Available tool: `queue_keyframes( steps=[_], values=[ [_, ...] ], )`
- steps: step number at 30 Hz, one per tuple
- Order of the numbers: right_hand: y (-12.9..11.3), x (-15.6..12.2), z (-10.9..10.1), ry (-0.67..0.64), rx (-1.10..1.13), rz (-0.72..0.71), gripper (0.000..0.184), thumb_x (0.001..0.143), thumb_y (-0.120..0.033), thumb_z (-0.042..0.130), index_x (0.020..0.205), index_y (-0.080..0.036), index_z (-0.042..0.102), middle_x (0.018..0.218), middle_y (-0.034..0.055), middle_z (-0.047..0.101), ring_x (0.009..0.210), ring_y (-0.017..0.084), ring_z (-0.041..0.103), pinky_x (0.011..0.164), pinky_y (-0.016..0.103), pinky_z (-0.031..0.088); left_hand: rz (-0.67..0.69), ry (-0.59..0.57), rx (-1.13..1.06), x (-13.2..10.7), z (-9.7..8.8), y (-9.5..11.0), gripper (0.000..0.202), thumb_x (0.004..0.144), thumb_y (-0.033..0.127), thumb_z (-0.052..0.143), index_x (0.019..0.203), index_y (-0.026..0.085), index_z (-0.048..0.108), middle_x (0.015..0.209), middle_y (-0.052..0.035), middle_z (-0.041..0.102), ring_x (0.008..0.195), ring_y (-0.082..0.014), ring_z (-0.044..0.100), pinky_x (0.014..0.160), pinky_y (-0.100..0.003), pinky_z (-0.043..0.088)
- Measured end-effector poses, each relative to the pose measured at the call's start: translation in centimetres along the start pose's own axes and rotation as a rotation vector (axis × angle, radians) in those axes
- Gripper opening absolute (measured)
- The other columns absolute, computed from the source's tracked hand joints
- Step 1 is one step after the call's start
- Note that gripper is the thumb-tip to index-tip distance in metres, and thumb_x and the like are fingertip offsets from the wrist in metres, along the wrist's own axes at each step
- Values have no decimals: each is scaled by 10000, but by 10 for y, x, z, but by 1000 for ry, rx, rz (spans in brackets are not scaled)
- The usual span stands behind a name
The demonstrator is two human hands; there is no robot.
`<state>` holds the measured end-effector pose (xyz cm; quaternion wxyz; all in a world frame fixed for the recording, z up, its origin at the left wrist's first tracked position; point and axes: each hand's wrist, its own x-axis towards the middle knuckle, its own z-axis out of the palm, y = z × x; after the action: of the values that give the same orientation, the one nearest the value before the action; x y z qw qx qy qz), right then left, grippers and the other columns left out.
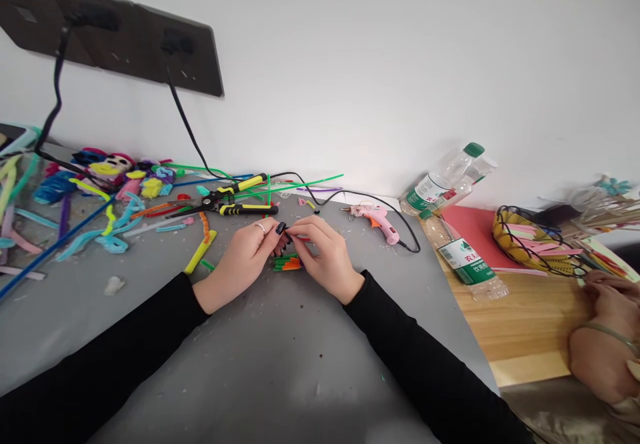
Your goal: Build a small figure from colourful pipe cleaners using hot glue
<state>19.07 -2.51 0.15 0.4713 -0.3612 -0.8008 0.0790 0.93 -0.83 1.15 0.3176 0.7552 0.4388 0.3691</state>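
My left hand (250, 251) and my right hand (325, 251) meet over the middle of the grey mat, fingertips pinched together almost touching. Whatever sits between the fingers is too small and too covered to make out. Just below the fingertips lies a small bundle of green and orange fuzzy pieces (287, 264) on the mat. Beyond my left hand are pliers with yellow and black handles (245, 209). A yellow fuzzy strip (200, 252) lies beside my left wrist. To the right of my right hand rests a pink glue gun (377, 221) with a black cord.
Colourful pipe cleaners (107, 221) and fuzzy figures (113, 167) crowd the left. Plastic bottles (470, 264) stand and lie at the right, near a yellow basket (525, 241) and a red sheet (465, 224). Another person's hand (607, 304) is at the right edge. Cords hang from a wall socket panel (135, 37).
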Motion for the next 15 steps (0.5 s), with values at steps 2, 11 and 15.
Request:
queue_keyframes(
  steps=[2, 11, 15],
  values=[
    [0, 0, 0, -1, 0, 15, 147, 1030, -172, 517, 1055, -217, 655, 1007, 77, 726, 964, 174, 705, 845, 339, 603, -3, 0, -1, 0, 0, 1, 314, 982, 322, 376, 679, 245, 414, 612, 12, 525, 568, -161, 465, 582, -268, 405],
    [-1, 0, -1, -51, -30, 67, 171, 1029, -191, 513, 1116, -212, 658, 1029, 87, 718, 975, 190, 688, 858, 345, 596, -55, 24, -59, 1, -2, 4, 346, 991, 389, 389, 688, 237, 458, 626, 4, 572, 591, -161, 515, 592, -267, 434],
    [0, 0, 0, -49, -36, 53, 156, 1038, -195, 498, 1060, -213, 651, 994, 78, 716, 949, 183, 688, 846, 334, 585, -48, 9, -72, 0, -3, 5, 362, 973, 365, 389, 655, 227, 492, 623, -8, 590, 585, -157, 524, 590, -263, 439]
  ],
)
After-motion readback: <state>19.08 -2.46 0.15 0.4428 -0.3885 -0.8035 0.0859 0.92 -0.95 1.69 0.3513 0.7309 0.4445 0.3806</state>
